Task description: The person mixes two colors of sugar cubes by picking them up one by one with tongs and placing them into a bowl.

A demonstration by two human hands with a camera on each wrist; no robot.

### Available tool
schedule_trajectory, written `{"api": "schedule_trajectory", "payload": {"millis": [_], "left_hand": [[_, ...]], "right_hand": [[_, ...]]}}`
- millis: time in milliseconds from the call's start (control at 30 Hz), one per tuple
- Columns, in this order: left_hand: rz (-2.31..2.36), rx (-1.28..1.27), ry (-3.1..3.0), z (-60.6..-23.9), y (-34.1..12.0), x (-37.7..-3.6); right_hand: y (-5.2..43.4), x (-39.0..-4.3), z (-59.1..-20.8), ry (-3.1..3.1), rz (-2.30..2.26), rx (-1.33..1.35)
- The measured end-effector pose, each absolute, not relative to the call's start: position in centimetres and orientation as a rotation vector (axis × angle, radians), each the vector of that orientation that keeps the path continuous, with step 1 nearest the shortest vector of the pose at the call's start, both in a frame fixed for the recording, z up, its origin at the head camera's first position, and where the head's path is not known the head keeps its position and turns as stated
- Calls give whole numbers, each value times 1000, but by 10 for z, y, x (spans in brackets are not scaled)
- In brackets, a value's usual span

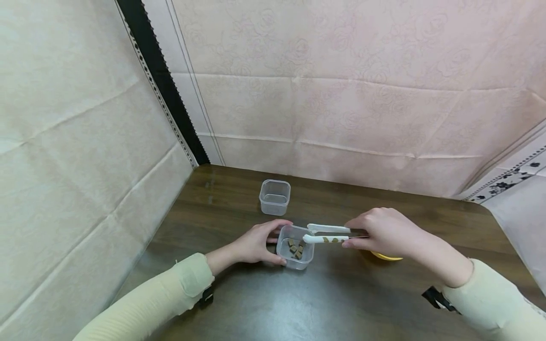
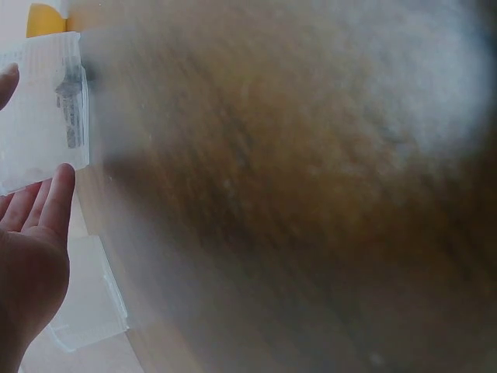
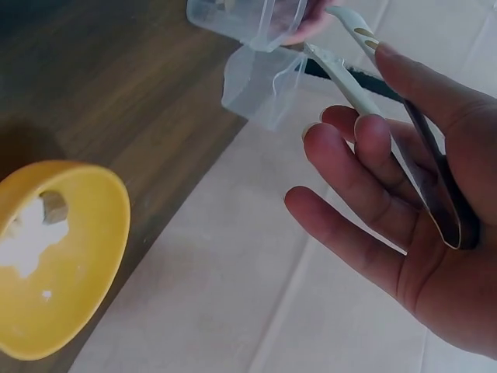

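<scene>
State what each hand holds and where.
Right hand holds the tongs by their rear end; left hand grips the clear container by its side.

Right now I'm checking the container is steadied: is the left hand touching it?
Touching. The head view shows the left hand wrapped around the near clear container, thumb and fingers against its sides.

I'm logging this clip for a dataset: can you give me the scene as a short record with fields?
Left hand: grips the small clear plastic tub holding brown cubes
Right hand: holds white-tipped metal tongs, tips over that tub
Behind right hand: yellow bowl with one cube left
Farther back: second clear plastic tub, apparently empty
Surface: dark wooden table
</scene>
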State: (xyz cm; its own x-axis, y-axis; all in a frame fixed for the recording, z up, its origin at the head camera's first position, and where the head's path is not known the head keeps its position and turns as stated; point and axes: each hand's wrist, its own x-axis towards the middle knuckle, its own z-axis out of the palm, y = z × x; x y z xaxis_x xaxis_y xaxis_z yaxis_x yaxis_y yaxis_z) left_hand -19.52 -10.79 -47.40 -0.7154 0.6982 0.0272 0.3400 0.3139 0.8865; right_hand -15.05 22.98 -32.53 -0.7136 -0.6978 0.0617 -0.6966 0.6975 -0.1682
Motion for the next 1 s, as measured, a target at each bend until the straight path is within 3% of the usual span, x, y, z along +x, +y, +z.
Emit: {"api": "schedule_trajectory", "payload": {"millis": [467, 1000], "left_hand": [[1364, 926, 2216, -473, -108, -195], [1377, 923, 2215, -475, -108, -196]], "right_hand": [[200, -161, -336, 2819, -252, -1240], [165, -168, -340, 2804, 28, -1106]]}}
